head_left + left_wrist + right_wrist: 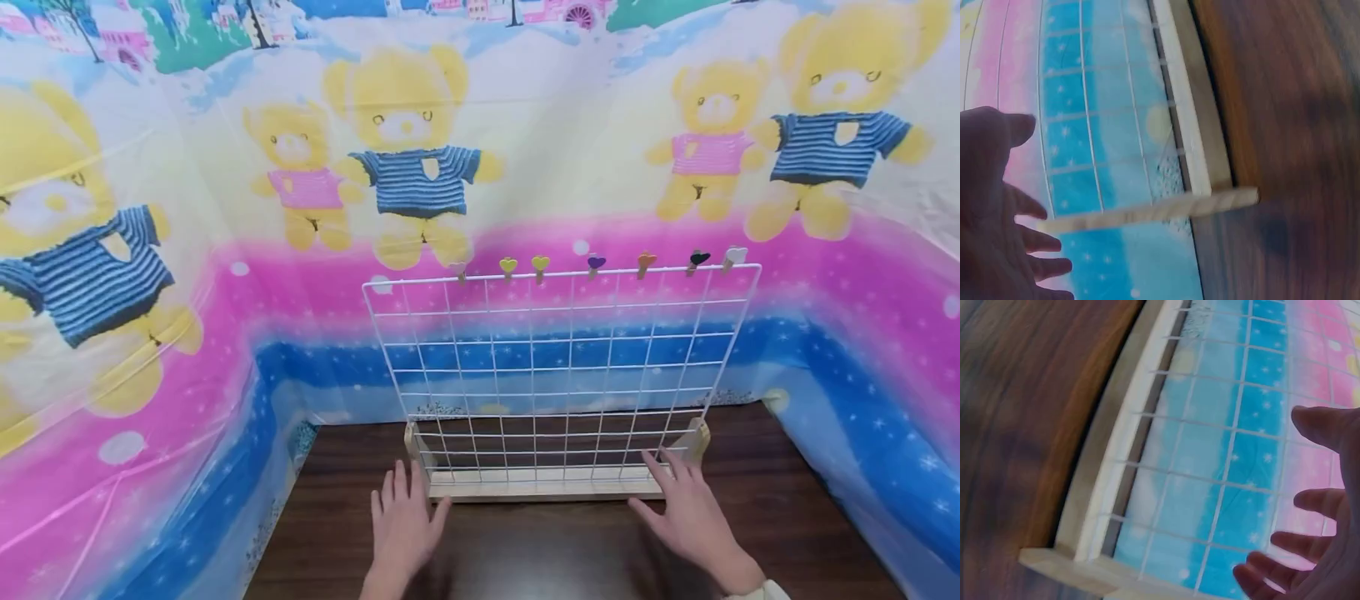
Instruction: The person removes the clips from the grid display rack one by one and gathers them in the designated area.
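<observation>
On my far left hangs the printed cloth (202, 275), its bears and pink and blue bands running behind everything and round to the right. Next comes my left hand (402, 518), fingers spread and released, holding nothing, over the dark tabletop (540, 554); in the head view it sits in front of the left wooden end piece (417, 442), though I cannot tell whether I touch it. The white wire grid (570, 367) stands upright before me between my hands, its foot at the pale wooden base (540, 490). Along its top edge, left to right, are a pale pink clip (459, 271), two yellow heart clips (508, 267), then a purple one (596, 264), an orange one (646, 263), a black one (698, 260) and a white one (735, 257). My right hand (690, 507) is likewise released, fingers apart, and blocks the base's right end from sight. Beside it rises the right wooden end piece (701, 442).
</observation>
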`<action>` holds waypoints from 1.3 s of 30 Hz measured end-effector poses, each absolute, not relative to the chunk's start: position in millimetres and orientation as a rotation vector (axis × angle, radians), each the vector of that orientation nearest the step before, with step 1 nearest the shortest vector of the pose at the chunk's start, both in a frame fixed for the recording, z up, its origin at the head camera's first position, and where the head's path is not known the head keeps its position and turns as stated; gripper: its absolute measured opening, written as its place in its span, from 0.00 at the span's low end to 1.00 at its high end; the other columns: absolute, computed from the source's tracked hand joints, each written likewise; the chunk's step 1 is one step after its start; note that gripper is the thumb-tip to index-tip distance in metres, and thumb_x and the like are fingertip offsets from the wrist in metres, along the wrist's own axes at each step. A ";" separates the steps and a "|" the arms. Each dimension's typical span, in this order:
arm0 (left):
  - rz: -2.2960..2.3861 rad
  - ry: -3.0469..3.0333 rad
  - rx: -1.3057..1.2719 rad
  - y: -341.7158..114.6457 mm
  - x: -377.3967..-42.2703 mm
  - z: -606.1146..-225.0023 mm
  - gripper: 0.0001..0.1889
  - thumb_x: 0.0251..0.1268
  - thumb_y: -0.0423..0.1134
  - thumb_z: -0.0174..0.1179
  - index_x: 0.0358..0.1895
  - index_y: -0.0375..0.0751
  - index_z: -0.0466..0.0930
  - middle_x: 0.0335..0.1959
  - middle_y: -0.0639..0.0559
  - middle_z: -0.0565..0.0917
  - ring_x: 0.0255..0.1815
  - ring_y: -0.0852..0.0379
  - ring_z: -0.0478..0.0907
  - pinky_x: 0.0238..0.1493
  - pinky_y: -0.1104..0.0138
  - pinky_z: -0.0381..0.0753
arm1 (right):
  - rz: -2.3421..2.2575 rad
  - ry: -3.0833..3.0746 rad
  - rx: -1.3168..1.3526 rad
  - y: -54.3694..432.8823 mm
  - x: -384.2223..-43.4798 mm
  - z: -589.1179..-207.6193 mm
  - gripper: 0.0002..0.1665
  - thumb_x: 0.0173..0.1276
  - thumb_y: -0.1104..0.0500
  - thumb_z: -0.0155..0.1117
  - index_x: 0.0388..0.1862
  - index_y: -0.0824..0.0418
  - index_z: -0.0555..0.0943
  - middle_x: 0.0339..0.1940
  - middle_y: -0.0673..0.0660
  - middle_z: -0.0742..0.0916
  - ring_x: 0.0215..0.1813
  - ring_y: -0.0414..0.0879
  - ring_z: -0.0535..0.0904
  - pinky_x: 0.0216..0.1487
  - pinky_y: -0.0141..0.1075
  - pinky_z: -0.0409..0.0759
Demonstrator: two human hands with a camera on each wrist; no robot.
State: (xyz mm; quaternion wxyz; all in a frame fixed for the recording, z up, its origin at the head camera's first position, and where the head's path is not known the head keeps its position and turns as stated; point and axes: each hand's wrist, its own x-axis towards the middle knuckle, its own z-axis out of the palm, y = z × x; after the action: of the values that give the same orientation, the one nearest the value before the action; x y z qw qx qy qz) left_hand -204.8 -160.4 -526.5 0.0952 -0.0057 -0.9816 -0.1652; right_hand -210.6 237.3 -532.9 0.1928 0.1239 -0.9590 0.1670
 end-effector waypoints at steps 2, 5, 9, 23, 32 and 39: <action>-0.554 -2.851 -0.026 -167.5 -210.8 -519.9 0.39 0.67 0.56 0.51 0.69 0.26 0.57 0.69 0.27 0.56 0.68 0.31 0.54 0.62 0.39 0.53 | 0.556 -2.604 0.416 234.0 -214.7 -526.4 0.40 0.53 0.48 0.74 0.62 0.64 0.74 0.58 0.69 0.75 0.57 0.66 0.70 0.49 0.60 0.70; -0.691 -2.786 -0.067 -178.6 -221.5 -509.6 0.37 0.70 0.50 0.51 0.68 0.21 0.54 0.68 0.25 0.56 0.66 0.30 0.57 0.60 0.41 0.59 | 0.664 -2.529 0.477 226.7 -219.7 -513.0 0.36 0.53 0.53 0.74 0.60 0.64 0.75 0.57 0.66 0.77 0.57 0.62 0.72 0.50 0.57 0.71; -0.894 -2.743 -0.125 -191.5 -239.7 -499.9 0.34 0.72 0.43 0.47 0.69 0.19 0.49 0.69 0.25 0.53 0.67 0.29 0.54 0.63 0.44 0.57 | 0.749 -2.510 0.503 215.9 -223.4 -490.2 0.34 0.57 0.55 0.72 0.61 0.64 0.74 0.57 0.63 0.77 0.55 0.58 0.75 0.49 0.54 0.74; -1.266 -2.697 -0.255 -203.4 -280.0 -496.3 0.24 0.75 0.36 0.44 0.69 0.28 0.56 0.63 0.31 0.66 0.64 0.37 0.64 0.59 0.47 0.65 | 0.833 -2.440 0.730 168.2 -230.5 -406.5 0.30 0.63 0.56 0.68 0.63 0.59 0.73 0.46 0.53 0.80 0.35 0.39 0.77 0.34 0.36 0.78; -1.320 -2.638 -0.232 -207.9 -285.2 -508.0 0.21 0.75 0.33 0.45 0.68 0.32 0.63 0.61 0.33 0.70 0.60 0.38 0.69 0.54 0.48 0.70 | 0.811 -2.411 0.885 145.9 -231.3 -357.0 0.27 0.64 0.56 0.66 0.62 0.60 0.73 0.50 0.52 0.81 0.32 0.34 0.75 0.33 0.32 0.78; -1.363 -2.620 -0.199 -211.6 -286.1 -515.2 0.20 0.74 0.34 0.48 0.67 0.37 0.67 0.57 0.35 0.74 0.56 0.41 0.73 0.50 0.49 0.73 | 0.827 -2.321 0.956 122.6 -231.0 -316.8 0.30 0.63 0.56 0.68 0.63 0.61 0.73 0.51 0.54 0.81 0.31 0.35 0.77 0.34 0.34 0.79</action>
State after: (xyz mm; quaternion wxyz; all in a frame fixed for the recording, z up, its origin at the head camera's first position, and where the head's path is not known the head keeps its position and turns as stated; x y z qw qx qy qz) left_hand -286.1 -211.6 -515.2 0.0906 -0.0668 -0.8815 -0.4587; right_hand -231.0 122.6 -316.8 0.2468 0.3507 -0.8509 0.3034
